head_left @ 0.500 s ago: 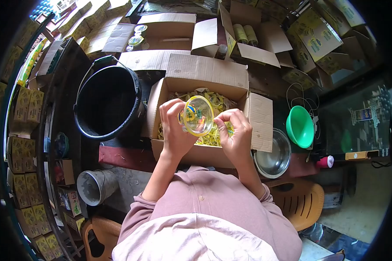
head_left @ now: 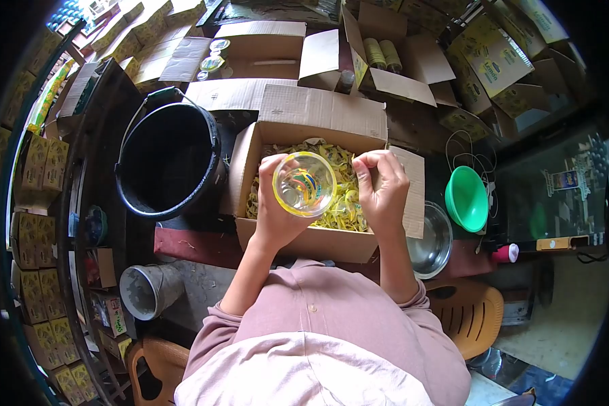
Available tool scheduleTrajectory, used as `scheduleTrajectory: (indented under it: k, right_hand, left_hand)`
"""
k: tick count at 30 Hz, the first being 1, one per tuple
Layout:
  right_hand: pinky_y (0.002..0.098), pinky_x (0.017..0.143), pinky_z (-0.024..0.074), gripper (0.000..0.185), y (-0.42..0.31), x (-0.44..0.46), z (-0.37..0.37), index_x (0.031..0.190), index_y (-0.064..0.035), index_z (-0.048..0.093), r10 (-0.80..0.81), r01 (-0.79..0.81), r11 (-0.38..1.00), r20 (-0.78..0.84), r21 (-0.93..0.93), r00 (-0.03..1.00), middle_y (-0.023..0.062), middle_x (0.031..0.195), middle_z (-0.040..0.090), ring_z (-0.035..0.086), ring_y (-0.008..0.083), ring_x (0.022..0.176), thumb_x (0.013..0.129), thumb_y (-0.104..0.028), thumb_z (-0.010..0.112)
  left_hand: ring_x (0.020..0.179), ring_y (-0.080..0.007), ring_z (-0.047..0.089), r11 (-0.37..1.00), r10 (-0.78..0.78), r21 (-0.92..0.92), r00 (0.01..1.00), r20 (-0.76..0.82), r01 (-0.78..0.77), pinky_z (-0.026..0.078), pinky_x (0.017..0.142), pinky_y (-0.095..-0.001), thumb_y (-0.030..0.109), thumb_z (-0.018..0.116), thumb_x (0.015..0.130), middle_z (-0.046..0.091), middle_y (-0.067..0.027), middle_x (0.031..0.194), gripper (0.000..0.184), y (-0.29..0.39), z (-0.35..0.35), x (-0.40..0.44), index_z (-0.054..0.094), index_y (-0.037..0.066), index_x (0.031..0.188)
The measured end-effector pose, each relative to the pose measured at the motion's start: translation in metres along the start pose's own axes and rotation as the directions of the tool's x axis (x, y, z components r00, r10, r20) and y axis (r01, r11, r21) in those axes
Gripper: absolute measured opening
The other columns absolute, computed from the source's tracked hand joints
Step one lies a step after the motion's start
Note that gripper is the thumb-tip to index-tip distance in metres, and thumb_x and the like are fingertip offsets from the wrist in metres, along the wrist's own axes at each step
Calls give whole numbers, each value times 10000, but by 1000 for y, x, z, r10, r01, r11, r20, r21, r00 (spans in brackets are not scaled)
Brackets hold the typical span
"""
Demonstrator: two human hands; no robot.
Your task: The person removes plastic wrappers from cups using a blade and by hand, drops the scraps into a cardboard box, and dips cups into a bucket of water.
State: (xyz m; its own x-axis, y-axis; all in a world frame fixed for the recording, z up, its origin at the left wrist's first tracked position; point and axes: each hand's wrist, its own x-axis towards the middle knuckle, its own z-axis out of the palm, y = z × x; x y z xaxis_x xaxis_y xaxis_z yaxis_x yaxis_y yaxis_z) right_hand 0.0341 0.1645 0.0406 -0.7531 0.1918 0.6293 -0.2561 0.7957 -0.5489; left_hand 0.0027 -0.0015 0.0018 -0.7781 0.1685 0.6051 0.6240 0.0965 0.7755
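Note:
My left hand [head_left: 275, 210] is wrapped round a clear plastic cup [head_left: 304, 184] with coloured print, its open mouth tipped toward me. Some yellow shows along the cup's rim. My right hand [head_left: 384, 186] is closed in a pinch to the right of the cup, apart from it; whatever lies between its fingertips is too small to make out. Below both hands stands an open cardboard box [head_left: 321, 101], with many yellow strips and scraps [head_left: 342, 210] inside.
A black bucket [head_left: 169, 152] stands left of the box, a grey bucket [head_left: 151, 291] lower down. To the right are a metal bowl [head_left: 430, 247] and a green bowl [head_left: 467, 198]. Behind, another open carton [head_left: 264, 61] holds several cups [head_left: 212, 63].
My right hand has moved off the cup's rim to the right. The cup has turned to face me more, and its rim shows less yellow.

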Motion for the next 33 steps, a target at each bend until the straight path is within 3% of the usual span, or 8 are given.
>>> scheduleTrajectory:
  k: [4,9,12,13,17,24,30,33]
  right_hand:
    - [349,665,392,107,15,-6,6,720,-59,595,50,-41,996,113,-79,992,50,743,565,533,230,742,772,-146,630]
    - [368,827,343,154,57,-48,35,559,-75,620,174,-84,950,288,-300,942,27,849,561,493,213,912,671,-157,687]
    - [366,882,304,141,68,-71,40,743,-101,652,298,-28,846,429,-533,852,73,1016,506,447,226,1016,618,-144,701]
    - [380,895,290,230,70,-74,40,814,-116,649,308,-19,828,426,-561,851,85,1036,492,434,230,1045,597,-149,715]
    - [387,898,287,176,72,-66,30,767,-125,637,288,-128,898,342,-421,894,52,992,514,445,215,1047,605,-116,703]
    - [431,957,251,113,68,-60,24,698,-125,624,318,-190,898,288,-397,903,65,1037,522,414,236,1119,630,-139,714]
    - [537,1027,131,323,82,-73,30,946,-128,644,317,-103,868,382,-485,868,129,1284,428,299,273,1264,640,-201,716]
    - [534,1036,119,382,79,-81,33,1010,-136,634,320,-39,791,358,-611,877,135,1297,418,292,275,1272,646,-219,716]
  left_hand:
    - [970,-237,490,991,-114,-67,993,-29,112,439,833,-358,110,820,524,445,-116,1042,829,-8,1,-3,318,78,1182]
    - [970,-239,490,990,-139,-17,990,-27,139,435,830,-346,120,810,538,458,-109,1032,814,-11,-2,-3,321,79,1188]
    - [974,-237,497,987,-161,14,987,12,160,427,842,-342,102,781,561,475,-111,1031,781,-11,-4,-2,321,75,1191]
    - [977,-237,501,987,-158,-13,987,29,158,424,848,-343,92,769,565,480,-113,1036,772,-10,-4,-1,320,71,1192]
    - [991,-236,512,985,-127,-110,990,52,132,415,871,-343,60,732,575,495,-121,1053,746,-9,-2,3,313,54,1193]
    - [1002,-226,518,986,-72,-143,994,79,83,413,886,-332,64,726,585,499,-126,1071,736,-11,-2,1,303,46,1186]
    - [1003,-214,522,990,-84,-100,989,119,96,422,872,-325,74,731,593,504,-119,1072,712,-4,-5,3,323,44,1176]
    - [1008,-225,525,982,-103,-142,987,127,121,413,886,-333,70,731,592,515,-119,1070,711,-4,-4,2,332,45,1180]
